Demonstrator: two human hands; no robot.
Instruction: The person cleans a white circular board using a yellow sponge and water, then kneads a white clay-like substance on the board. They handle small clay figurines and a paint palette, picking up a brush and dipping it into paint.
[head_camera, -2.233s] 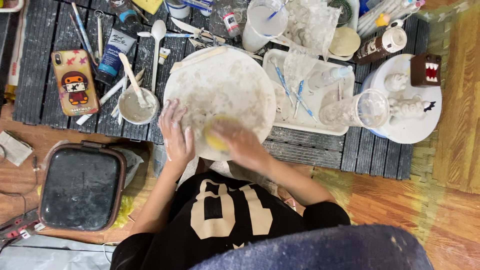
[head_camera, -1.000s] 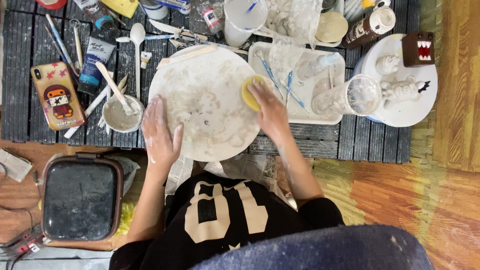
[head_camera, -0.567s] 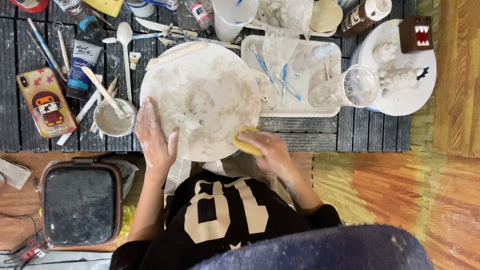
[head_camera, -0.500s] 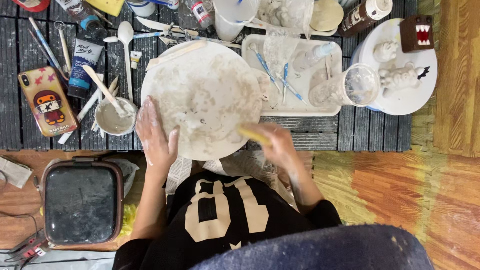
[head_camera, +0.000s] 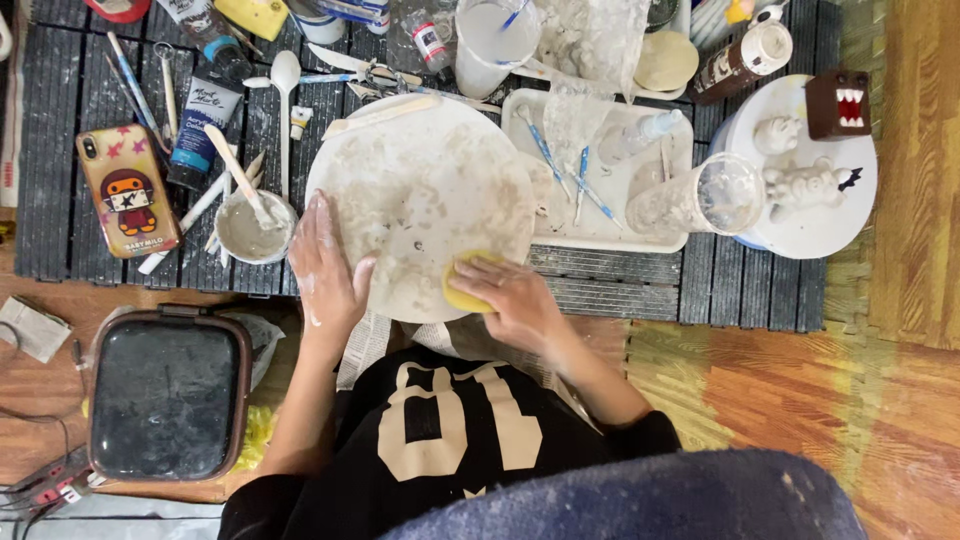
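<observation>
Right hand (head_camera: 510, 300) grips a yellow sponge (head_camera: 465, 285), pressed on the near edge of the round board (head_camera: 420, 200). Left hand (head_camera: 325, 270) lies open and flat on the board's left rim, pinning it. The board sits on the dark slatted surface (head_camera: 700, 290), its near edge overhanging.

Risks:
- Hard press at that edge could tip the board toward the lap.
- A wide swipe could hit the cup (head_camera: 250, 225) with the stick, or the tray (head_camera: 600, 170) touching the right rim.
- Drips could reach the phone (head_camera: 128, 190).
</observation>
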